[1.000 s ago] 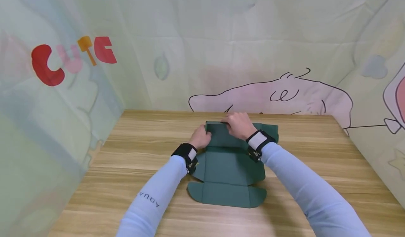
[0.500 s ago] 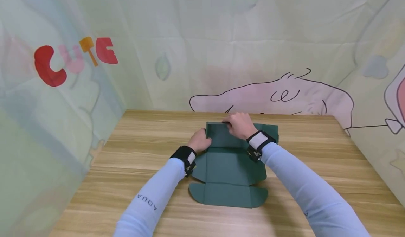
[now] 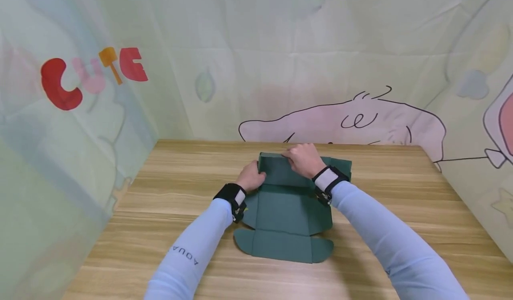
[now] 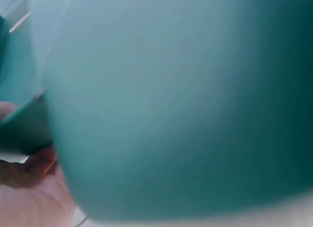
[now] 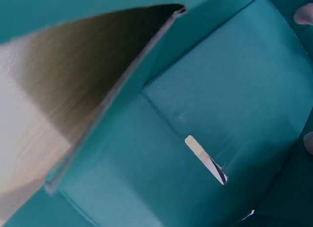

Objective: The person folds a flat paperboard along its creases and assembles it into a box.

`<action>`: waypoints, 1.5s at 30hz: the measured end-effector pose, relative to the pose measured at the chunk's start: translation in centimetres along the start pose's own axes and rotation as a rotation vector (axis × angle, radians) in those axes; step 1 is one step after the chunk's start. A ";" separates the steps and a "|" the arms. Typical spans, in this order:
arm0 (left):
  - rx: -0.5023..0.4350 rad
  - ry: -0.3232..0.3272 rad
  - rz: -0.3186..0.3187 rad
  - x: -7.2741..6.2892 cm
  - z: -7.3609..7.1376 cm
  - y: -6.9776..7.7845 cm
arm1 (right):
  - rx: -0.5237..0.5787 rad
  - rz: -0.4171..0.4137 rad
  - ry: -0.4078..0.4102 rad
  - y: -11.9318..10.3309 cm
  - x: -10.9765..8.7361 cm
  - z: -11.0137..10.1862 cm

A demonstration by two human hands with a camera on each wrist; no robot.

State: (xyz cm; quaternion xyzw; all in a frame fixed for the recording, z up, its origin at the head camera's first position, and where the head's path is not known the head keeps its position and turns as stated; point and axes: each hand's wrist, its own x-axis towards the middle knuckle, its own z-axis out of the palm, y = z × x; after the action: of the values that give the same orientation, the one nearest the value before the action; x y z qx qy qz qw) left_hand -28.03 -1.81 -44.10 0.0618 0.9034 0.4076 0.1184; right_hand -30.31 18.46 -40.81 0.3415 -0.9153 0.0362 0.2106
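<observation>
A dark green cardboard box, partly folded, lies on the table, its front panel and rounded side flaps spread flat toward me. Its back panel stands raised. My left hand grips the left end of that panel, thumb on the inner side. The right hand pinches the panel's top edge near the middle, fingers bent over it. In the left wrist view a big green flap hides most of the scene, with part of the left hand beneath. The right wrist view shows a slot in the card and fingertips at the edge.
The wooden table extends around the box on all sides. A printed cloth backdrop hangs behind the table and along both sides. A right-hand flap of the box sticks out beyond the right wrist.
The box's front part has swung slightly left, and a narrow strip along the back panel's top edge shows more. The left hand sits slightly lower than a second ago; the right keeps its pinch.
</observation>
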 end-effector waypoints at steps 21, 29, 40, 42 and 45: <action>0.059 0.129 0.051 0.5 -0.1 1.0 | -0.108 -0.112 0.039 -0.6 -0.1 0.2; 0.077 0.071 0.015 -0.2 0.4 0.1 | -0.057 -0.017 0.025 -0.8 0.0 0.5; 0.066 0.076 0.012 0.2 0.3 -0.5 | -0.094 -0.044 0.057 -1.0 0.2 0.7; 0.058 0.062 0.013 0.2 0.3 -0.6 | -0.098 -0.035 0.054 -1.0 0.3 0.7; 0.045 0.040 0.007 0.1 0.3 -0.8 | -0.100 -0.023 0.048 -1.0 0.3 0.7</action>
State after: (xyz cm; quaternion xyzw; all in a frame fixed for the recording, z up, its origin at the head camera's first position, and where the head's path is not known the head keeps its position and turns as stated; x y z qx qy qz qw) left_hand -28.10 -2.03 -44.91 0.0593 0.9143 0.3887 0.0977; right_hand -30.12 17.37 -41.45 0.3401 -0.9066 -0.0038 0.2496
